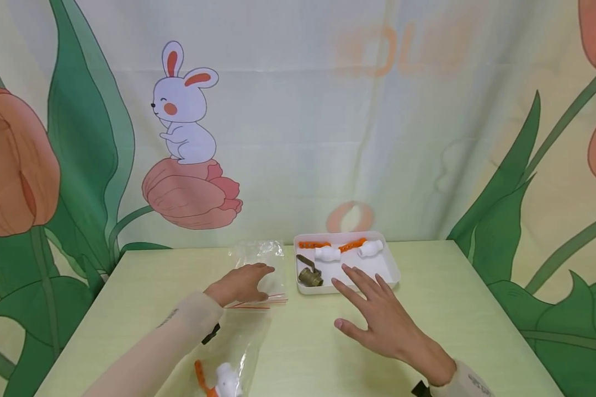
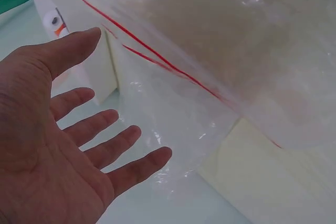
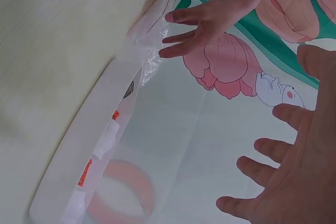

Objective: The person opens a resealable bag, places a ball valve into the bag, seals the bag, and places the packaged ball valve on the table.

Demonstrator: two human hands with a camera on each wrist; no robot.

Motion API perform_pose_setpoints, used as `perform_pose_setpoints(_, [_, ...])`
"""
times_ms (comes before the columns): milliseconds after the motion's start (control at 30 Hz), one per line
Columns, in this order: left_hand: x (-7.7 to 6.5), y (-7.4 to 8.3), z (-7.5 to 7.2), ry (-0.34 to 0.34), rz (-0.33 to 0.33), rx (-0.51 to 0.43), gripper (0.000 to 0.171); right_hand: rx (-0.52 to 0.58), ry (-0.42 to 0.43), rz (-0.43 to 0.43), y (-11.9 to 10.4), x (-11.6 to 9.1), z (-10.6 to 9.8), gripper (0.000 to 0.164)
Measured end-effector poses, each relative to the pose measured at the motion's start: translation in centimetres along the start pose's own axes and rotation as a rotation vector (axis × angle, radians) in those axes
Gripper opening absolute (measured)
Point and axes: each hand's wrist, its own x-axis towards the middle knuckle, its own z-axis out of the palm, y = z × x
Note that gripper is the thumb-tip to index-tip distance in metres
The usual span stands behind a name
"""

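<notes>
My left hand (image 1: 245, 284) hovers with spread fingers over clear zip bags (image 1: 263, 255) that have red seal lines. Thumb and fingers stand apart beside the bags in the left wrist view, and nothing is in the palm. My right hand (image 1: 377, 317) is held out over the near edge of a white tray (image 1: 388, 269), fingers spread and holding nothing. Inside the tray are a brass ball valve (image 1: 310, 277) with a dark lever and two white plastic valves (image 1: 327, 253) with orange handles (image 1: 352, 245).
Nearest me on the left lies another clear bag (image 1: 250, 353) containing a white plastic valve (image 1: 227, 379) with an orange handle, partly cut off by the frame. Behind the pale table (image 1: 452, 309) hangs a printed curtain (image 1: 288, 138), close to the tray's far side.
</notes>
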Motion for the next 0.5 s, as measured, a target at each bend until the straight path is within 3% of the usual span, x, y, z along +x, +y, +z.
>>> perform_pose_setpoints(200, [0.5, -0.3, 0.8, -0.032, -0.035, -0.009, 0.061, -0.008, -0.026, 0.001, 0.0, 0.0, 0.2, 0.068])
perform_pose_setpoints(500, [0.8, -0.6, 1.3, -0.033, -0.028, -0.027, 0.042, -0.001, -0.044, 0.002, 0.0, -0.1, 0.4, 0.067])
